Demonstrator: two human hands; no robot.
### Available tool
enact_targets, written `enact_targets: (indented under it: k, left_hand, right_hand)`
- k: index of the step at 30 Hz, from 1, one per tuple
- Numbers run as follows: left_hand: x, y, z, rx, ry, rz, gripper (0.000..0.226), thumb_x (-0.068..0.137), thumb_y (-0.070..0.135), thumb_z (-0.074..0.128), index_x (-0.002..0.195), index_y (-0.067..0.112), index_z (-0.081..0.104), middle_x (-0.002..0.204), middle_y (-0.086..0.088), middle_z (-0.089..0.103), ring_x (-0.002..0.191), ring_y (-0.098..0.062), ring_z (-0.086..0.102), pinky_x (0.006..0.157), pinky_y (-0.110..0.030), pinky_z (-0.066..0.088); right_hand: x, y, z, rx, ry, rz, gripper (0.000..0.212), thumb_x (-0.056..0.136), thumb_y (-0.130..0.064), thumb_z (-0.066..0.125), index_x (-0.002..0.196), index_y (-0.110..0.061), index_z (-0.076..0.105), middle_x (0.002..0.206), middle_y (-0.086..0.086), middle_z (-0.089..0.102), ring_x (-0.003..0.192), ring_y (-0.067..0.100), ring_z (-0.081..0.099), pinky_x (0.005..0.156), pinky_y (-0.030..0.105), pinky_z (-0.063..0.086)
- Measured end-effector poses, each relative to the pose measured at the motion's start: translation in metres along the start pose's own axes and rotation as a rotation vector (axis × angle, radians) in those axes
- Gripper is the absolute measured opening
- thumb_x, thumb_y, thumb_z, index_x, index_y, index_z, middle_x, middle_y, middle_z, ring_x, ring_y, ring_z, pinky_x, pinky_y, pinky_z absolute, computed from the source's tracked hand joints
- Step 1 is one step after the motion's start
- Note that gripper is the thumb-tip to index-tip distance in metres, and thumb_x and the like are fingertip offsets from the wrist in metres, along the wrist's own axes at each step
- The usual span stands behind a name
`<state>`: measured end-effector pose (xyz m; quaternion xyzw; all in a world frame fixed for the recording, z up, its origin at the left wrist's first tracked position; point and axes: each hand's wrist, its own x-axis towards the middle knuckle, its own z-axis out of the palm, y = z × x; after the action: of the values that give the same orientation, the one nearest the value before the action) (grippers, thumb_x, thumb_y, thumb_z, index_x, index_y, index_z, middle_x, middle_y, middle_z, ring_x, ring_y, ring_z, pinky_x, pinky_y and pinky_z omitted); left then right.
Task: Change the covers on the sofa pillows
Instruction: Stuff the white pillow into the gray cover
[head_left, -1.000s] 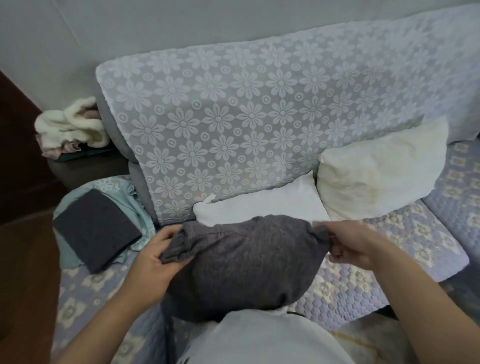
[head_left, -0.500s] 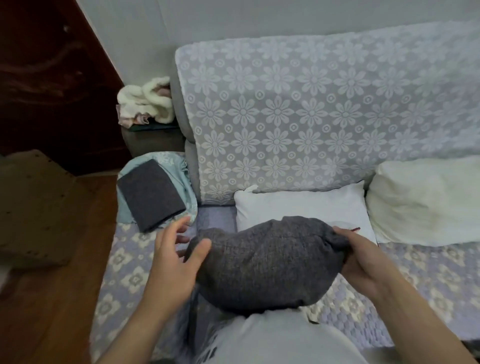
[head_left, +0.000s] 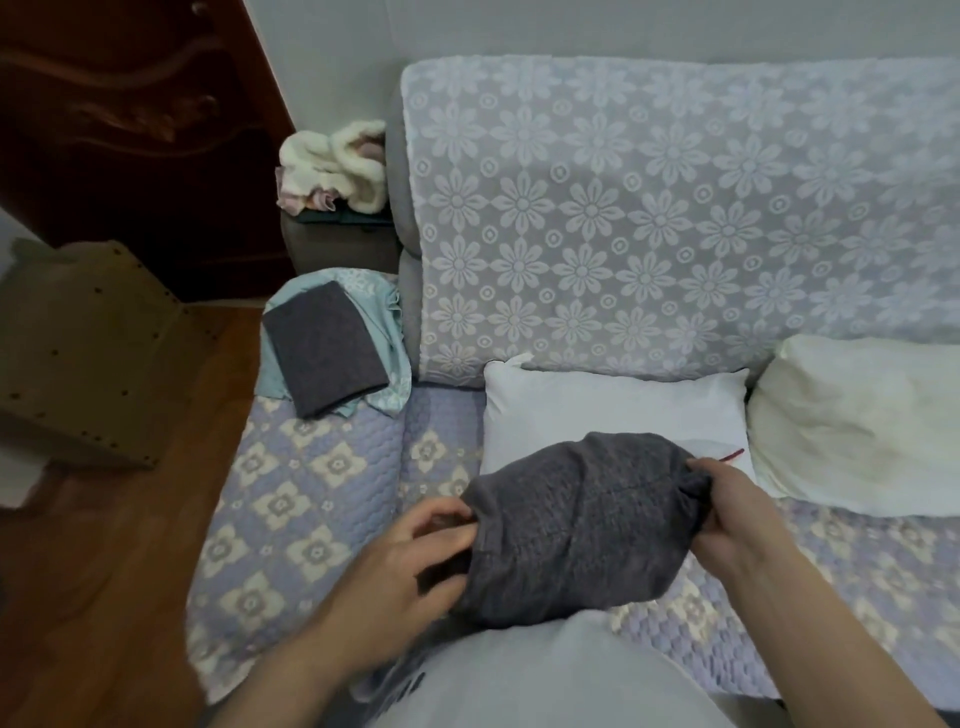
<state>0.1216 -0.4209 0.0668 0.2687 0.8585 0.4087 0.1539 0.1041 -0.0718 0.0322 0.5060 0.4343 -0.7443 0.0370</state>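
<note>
From the head camera I see a pillow in a dark grey knit cover (head_left: 582, 525) held just below the centre of the frame, plump and rounded, above the quilted lavender seat pad (head_left: 291, 509) with its cream flower patches. My left hand (head_left: 410, 561) is at the cover's left end, fingers curled against the fabric and partly blurred, so I cannot tell whether they pinch it. My right hand (head_left: 732, 514) grips the bunched right corner, thumb and fingers clamped on the knit.

Touching the grey pillow from behind lies a flat white bare pillow (head_left: 613, 410), smooth, with a short red thread near its right edge. To its right, in the right middle of the frame, a cream pillow (head_left: 857, 426) sits puffy and creased. Both lean against the backrest, draped in a pale floral lace throw (head_left: 649, 218).

At left centre a folded dark grey cover (head_left: 324, 353) rests on crumpled pale teal fabric (head_left: 387, 306). Above it, a fluffy cream bundle (head_left: 332, 166) tops a small dark stand.
</note>
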Motion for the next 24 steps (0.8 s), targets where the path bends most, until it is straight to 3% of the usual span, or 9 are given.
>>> enact_targets:
  k: [2, 6, 13, 18, 21, 24]
  left_hand:
    - [-0.003, 0.006, -0.002, 0.154, -0.088, 0.057, 0.033, 0.092, 0.037, 0.055, 0.123, 0.038, 0.063, 0.137, 0.018, 0.044, 0.111, 0.004, 0.055, 0.091, -0.01, 0.041]
    - [-0.003, 0.022, -0.002, 0.419, -0.051, 0.082, 0.024, 0.085, 0.028, 0.051, 0.107, 0.034, 0.059, 0.125, 0.011, 0.046, 0.084, -0.005, 0.056, 0.06, -0.019, 0.04]
    - [-0.012, 0.011, 0.008, 0.411, -0.002, 0.016, 0.036, 0.082, 0.039, 0.058, 0.115, 0.025, 0.062, 0.12, 0.008, 0.053, 0.101, -0.012, 0.057, 0.08, -0.016, 0.04]
    - [-0.015, 0.002, 0.023, 0.361, -0.024, -0.082, 0.052, 0.081, 0.045, 0.05, 0.131, 0.031, 0.051, 0.131, 0.015, 0.046, 0.113, -0.004, 0.051, 0.088, -0.015, 0.04]
    - [-0.009, -0.01, 0.03, 0.411, 0.015, -0.077, 0.048, 0.079, 0.036, 0.055, 0.127, 0.026, 0.054, 0.126, 0.011, 0.052, 0.107, -0.008, 0.055, 0.085, -0.021, 0.048]
    - [0.0, -0.02, 0.041, 0.357, 0.093, -0.093, 0.029, 0.079, 0.025, 0.054, 0.108, 0.02, 0.055, 0.107, 0.012, 0.051, 0.094, -0.012, 0.055, 0.077, -0.022, 0.042]
  right_hand:
    - [-0.001, 0.0, -0.001, -0.024, 0.001, 0.005, 0.039, 0.087, -0.011, 0.059, 0.124, 0.0, 0.066, 0.121, 0.018, 0.07, 0.107, 0.033, 0.068, 0.09, 0.046, 0.055]
    - [-0.002, 0.0, 0.003, -0.024, -0.004, 0.005, 0.041, 0.086, -0.009, 0.06, 0.125, 0.001, 0.065, 0.123, 0.019, 0.069, 0.114, 0.035, 0.066, 0.093, 0.048, 0.054]
    - [-0.008, -0.007, 0.006, 0.038, -0.067, 0.035, 0.025, 0.09, -0.006, 0.055, 0.113, -0.005, 0.066, 0.114, 0.017, 0.068, 0.097, 0.03, 0.067, 0.084, 0.041, 0.055]
    - [-0.011, -0.008, 0.008, 0.061, -0.075, 0.058, 0.017, 0.091, -0.005, 0.053, 0.102, -0.006, 0.065, 0.099, 0.013, 0.07, 0.084, 0.027, 0.068, 0.071, 0.038, 0.055]
    - [-0.011, -0.005, 0.012, 0.074, -0.084, 0.063, 0.015, 0.089, -0.004, 0.053, 0.099, -0.007, 0.065, 0.092, 0.012, 0.071, 0.078, 0.026, 0.07, 0.069, 0.036, 0.056]
    - [-0.009, -0.001, 0.017, 0.074, -0.087, 0.046, 0.016, 0.088, -0.003, 0.053, 0.099, -0.007, 0.065, 0.09, 0.011, 0.071, 0.077, 0.025, 0.07, 0.068, 0.034, 0.056]
